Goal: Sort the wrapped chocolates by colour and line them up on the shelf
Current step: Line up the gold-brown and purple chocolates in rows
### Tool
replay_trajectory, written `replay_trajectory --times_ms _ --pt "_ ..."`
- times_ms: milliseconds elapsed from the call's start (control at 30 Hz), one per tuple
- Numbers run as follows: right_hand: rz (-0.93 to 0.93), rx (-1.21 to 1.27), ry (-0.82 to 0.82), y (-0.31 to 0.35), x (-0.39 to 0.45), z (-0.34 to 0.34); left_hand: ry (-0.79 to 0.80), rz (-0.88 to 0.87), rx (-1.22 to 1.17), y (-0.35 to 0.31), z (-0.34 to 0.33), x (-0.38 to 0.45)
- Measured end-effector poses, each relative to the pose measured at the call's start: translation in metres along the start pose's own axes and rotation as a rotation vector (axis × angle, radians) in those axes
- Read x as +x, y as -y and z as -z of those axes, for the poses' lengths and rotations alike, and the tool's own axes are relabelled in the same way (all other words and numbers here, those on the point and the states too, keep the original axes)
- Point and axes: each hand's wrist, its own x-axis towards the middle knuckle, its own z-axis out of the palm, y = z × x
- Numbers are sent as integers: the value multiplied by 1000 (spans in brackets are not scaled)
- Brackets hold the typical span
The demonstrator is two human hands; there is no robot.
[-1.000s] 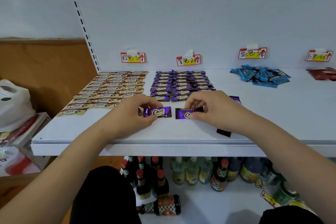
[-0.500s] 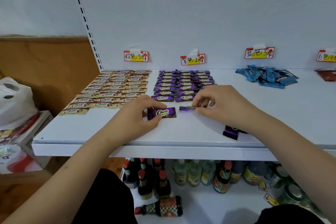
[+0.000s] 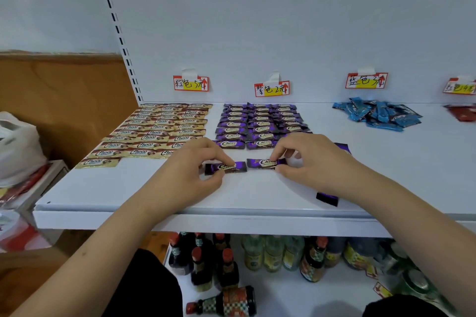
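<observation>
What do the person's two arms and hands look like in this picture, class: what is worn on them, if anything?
Both forearms are bare up to the frame edge, with no sleeves in view. The left hand and right hand wear no gloves, and no rings, watch or bracelet show. A small dark mark shows on the left forearm.

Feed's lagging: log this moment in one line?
left hand: pinches purple chocolate | right hand: pinches second purple chocolate | both on shelf | blue pile unsorted

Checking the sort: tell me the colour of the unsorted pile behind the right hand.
Blue wrappers, clearest in the head view.
</observation>
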Motion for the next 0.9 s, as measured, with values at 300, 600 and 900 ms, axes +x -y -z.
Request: replay_trajectory --times_ms 300,600,900 --pt "117 -222 -25 12 -18 -13 8 -152 197 -6 0 -15" --pt "20 -277 -25 18 -17 -18 109 -162 375 -1 6 -4" --pt "1 -265 -45 21 -20 -18 96 -148 342 2 1 -3"
